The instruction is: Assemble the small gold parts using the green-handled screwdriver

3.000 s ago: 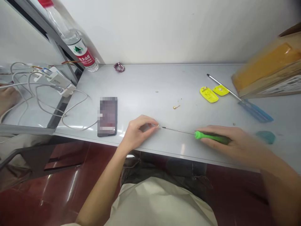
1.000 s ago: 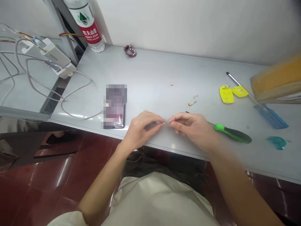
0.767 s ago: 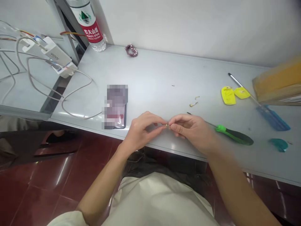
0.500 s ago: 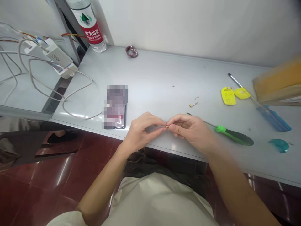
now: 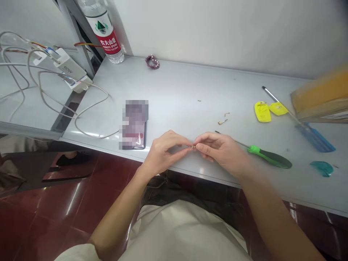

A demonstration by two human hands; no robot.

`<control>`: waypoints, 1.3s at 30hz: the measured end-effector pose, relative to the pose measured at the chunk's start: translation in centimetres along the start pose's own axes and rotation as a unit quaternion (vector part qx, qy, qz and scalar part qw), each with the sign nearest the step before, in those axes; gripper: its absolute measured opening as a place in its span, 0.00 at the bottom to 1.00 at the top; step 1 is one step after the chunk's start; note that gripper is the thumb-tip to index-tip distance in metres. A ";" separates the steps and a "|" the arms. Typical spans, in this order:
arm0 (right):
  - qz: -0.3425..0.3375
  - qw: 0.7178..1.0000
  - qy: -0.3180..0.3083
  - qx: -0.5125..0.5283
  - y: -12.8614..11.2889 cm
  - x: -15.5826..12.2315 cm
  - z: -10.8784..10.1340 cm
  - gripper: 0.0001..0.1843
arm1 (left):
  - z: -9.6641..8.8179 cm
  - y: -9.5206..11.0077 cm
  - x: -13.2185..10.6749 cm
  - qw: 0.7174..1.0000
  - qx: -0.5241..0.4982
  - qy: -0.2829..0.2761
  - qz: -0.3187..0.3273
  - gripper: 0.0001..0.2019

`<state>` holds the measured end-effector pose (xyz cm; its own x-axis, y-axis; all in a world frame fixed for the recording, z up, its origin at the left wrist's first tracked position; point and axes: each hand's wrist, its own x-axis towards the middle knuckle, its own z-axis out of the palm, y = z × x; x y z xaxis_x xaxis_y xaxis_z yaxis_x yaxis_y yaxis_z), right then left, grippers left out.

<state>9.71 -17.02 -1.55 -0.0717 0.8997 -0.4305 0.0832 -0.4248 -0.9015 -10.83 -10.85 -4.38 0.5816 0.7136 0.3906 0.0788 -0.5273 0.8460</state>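
Observation:
My left hand [image 5: 165, 151] and my right hand [image 5: 220, 148] meet over the table's front edge, their fingertips pinching a tiny brass part [image 5: 192, 146] between them. Its exact shape is hidden by my fingers. Just beyond my right hand lies a green-handled screwdriver [image 5: 269, 158], its thin shaft running up behind my fingers. Two small brass bits [image 5: 222, 121] rest on the grey table [image 5: 185, 90] above my hands. A blurred-out phone [image 5: 133, 125] lies flat to the left of my left hand.
A blue screwdriver [image 5: 315, 137], yellow plastic pieces [image 5: 262, 111] and a teal piece [image 5: 322, 168] lie at the right, below a cardboard box [image 5: 320, 92]. At the back stand a water bottle [image 5: 104, 36] and a bead bracelet [image 5: 152, 62]. A white charger [image 5: 72, 70] and cables sit at the left.
My right hand has laid down the green screwdriver and moved in to my left hand. Both sets of fingertips have closed together on the brass part. The view has shifted slightly.

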 end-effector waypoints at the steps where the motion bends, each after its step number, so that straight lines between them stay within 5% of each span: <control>1: 0.000 1.000 -0.002 -0.002 0.0 0.0 0.0 0.20 | 0.0 0.0 0.0 1.000 0.001 -0.001 -0.002 0.04; 33: -0.021 0.999 -0.011 -0.042 0.1 -0.2 -0.2 0.19 | 0.1 0.2 0.1 0.999 0.036 -0.018 0.005 0.03; 37: -0.031 0.983 0.104 -0.149 -0.5 -2.4 -3.0 0.19 | 0.1 0.1 0.1 0.999 0.037 -0.013 0.005 0.02; 39: -0.037 0.939 0.229 -0.255 0.1 -4.2 -5.9 0.15 | 0.2 0.0 0.1 0.999 0.030 -0.008 0.012 0.02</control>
<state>15.93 -20.23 0.48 0.3291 0.9233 -0.1980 0.5687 -0.3612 -0.7390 -10.64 -10.88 -4.41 0.5963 0.6939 0.4036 0.1133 -0.5705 0.8134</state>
